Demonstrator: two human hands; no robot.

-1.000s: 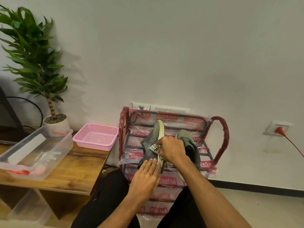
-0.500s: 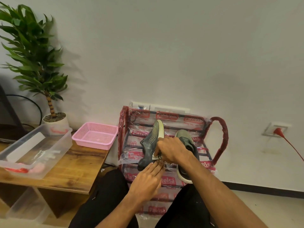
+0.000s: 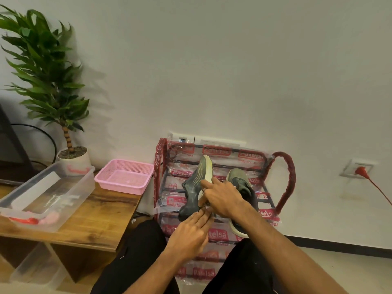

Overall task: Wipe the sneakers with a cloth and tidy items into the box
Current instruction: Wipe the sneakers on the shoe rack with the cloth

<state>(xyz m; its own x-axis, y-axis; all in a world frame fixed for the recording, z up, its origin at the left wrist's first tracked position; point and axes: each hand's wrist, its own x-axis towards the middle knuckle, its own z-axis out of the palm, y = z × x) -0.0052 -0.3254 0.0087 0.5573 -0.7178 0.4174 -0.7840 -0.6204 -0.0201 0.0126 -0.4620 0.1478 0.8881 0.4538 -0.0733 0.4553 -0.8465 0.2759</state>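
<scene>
Two grey-green sneakers lie on a plastic-wrapped shoe rack (image 3: 286, 179). The left sneaker (image 3: 192, 187) is tipped on its side with its pale sole edge showing. My right hand (image 3: 223, 198) lies over that sole and holds a small pale cloth (image 3: 201, 197) against it, mostly hidden under the fingers. My left hand (image 3: 191, 231) touches the sneaker's heel end with straight fingers. The right sneaker (image 3: 240, 182) lies beside it, partly behind my right wrist. A clear plastic box (image 3: 70, 200) stands on the wooden table at left.
A pink basket (image 3: 125, 177) sits on the wooden table (image 3: 101, 221) beside the rack, and a potted plant (image 3: 73, 155) stands behind the box. Another clear container (image 3: 36, 270) lies under the table. A red plug (image 3: 360, 171) and cord hang at the wall socket on the right.
My right hand has slid a little up along the left sneaker's sole with the cloth. My left hand stays at the heel.
</scene>
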